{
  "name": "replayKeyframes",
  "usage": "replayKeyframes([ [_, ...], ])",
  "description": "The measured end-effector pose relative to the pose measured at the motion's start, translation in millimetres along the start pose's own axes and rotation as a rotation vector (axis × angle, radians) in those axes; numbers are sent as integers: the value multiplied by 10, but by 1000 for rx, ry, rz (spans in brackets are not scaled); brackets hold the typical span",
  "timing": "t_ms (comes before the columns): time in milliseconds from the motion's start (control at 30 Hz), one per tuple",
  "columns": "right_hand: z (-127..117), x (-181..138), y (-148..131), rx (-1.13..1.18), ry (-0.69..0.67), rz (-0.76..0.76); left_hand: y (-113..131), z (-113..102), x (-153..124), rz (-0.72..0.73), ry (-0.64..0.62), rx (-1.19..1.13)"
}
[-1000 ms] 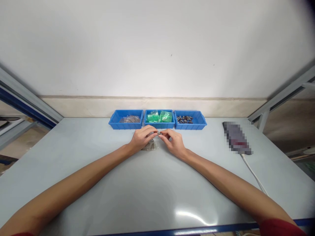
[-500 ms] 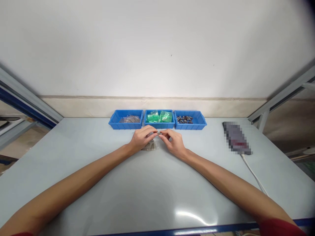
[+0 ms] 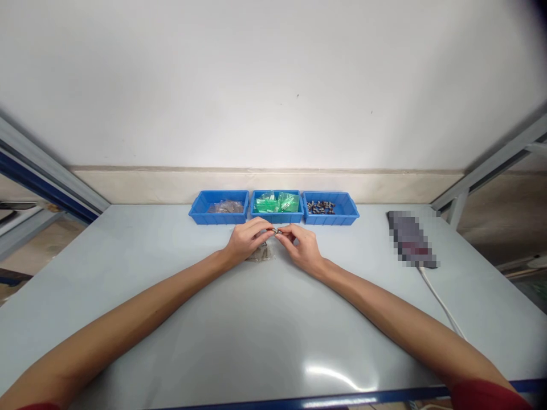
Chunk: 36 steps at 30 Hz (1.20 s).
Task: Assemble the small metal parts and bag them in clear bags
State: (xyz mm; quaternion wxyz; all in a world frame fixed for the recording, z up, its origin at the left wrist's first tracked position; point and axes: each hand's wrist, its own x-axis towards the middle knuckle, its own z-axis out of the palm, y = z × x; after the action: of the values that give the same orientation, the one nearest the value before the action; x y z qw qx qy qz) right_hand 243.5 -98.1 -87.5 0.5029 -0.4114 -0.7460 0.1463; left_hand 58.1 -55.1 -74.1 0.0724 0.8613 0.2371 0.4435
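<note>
My left hand (image 3: pixel 247 240) and my right hand (image 3: pixel 301 246) meet at the far middle of the pale table (image 3: pixel 265 330). Both pinch a small dark metal part (image 3: pixel 276 230) between their fingertips. Beneath the left hand lies a small clear plastic bag (image 3: pixel 260 254) on the table. Just behind the hands stand three blue trays in a row: the left tray (image 3: pixel 219 207) holds clear bags, the middle tray (image 3: pixel 277 206) holds green bags, and the right tray (image 3: pixel 331 207) holds several small dark metal parts.
A blurred-out flat object (image 3: pixel 411 239) with a white cable (image 3: pixel 440 302) lies on the right of the table. A white wall rises behind the trays. Metal frame rails run along both sides of the table.
</note>
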Motion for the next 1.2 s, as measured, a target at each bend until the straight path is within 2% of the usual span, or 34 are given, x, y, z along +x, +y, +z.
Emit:
replayKeyframes([
  [1200, 8, -4, 10, -12, 7, -12, -3, 3, -2, 0, -2, -6],
])
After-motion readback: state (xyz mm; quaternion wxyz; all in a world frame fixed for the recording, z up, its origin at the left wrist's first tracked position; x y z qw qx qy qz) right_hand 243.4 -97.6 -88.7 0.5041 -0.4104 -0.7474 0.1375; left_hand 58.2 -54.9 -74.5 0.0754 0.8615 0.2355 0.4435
